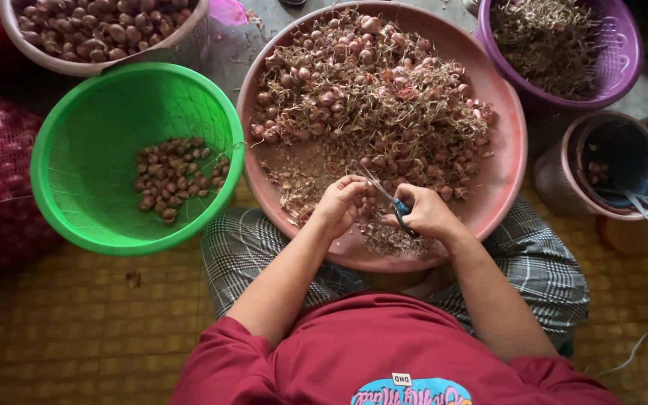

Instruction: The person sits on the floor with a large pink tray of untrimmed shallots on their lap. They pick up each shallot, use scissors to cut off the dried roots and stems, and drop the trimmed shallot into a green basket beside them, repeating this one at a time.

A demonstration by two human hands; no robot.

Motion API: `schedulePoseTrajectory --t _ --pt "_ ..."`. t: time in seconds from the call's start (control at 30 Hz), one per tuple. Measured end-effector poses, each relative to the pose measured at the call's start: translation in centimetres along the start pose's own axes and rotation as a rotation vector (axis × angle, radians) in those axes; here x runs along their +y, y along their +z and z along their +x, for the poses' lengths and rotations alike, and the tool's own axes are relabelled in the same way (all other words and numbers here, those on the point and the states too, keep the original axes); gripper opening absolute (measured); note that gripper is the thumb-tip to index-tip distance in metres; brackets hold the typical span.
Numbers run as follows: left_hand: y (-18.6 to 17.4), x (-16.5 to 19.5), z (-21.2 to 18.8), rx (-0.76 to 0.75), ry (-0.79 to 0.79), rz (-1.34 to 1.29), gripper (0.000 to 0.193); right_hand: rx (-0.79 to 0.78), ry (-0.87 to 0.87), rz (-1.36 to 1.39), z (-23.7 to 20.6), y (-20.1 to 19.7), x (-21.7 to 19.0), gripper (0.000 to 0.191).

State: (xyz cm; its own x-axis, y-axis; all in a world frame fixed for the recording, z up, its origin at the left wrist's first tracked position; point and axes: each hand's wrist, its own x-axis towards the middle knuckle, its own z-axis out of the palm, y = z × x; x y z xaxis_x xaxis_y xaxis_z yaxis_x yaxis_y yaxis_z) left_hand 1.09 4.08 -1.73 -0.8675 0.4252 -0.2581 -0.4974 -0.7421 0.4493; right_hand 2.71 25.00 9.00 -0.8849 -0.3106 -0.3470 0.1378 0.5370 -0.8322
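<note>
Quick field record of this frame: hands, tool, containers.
left hand: pinching a small shallot over the tray
right hand: gripping blue-handled scissors, blades toward left hand
pink round tray: on the lap, piled with untrimmed shallots and roots
green basket: left of the tray, small heap of trimmed shallots
purple basket: upper right, dry trimmings
</note>
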Motion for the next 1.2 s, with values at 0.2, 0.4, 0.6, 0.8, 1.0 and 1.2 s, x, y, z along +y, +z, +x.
schedulePoseTrajectory --t 0.2,0.4,0.6,0.8,1.0,1.2 --pt "0.5 0.2 -0.3 0.033 -0.020 -0.008 0.013 0.078 -0.035 0.147 -0.2 0.2 -0.3 0.042" --pt "1.2 0.5 -0.6 0.028 0.134 0.060 0.021 0.101 -0.011 -0.118 -0.8 -1.2 -1.4 0.057" --pt "2.0 1.2 -0.8 0.064 0.202 0.035 0.031 0.082 0.069 -0.289 -1.7 -1.1 -1.8 0.058" --pt "2.5 0.7 -1.2 0.055 0.175 0.260 0.035 0.037 0.072 -0.328 -1.7 -0.5 -1.7 0.055" --pt "3.0 1.7 -1.8 0.045 0.207 0.353 0.035 -0.048 0.092 0.046 -1.4 -0.7 -0.3 0.042" --pt "3.2 2.2 -1.8 0.066 0.177 0.291 0.037 -0.016 0.025 0.143 -1.3 -1.0 0.0 0.038"
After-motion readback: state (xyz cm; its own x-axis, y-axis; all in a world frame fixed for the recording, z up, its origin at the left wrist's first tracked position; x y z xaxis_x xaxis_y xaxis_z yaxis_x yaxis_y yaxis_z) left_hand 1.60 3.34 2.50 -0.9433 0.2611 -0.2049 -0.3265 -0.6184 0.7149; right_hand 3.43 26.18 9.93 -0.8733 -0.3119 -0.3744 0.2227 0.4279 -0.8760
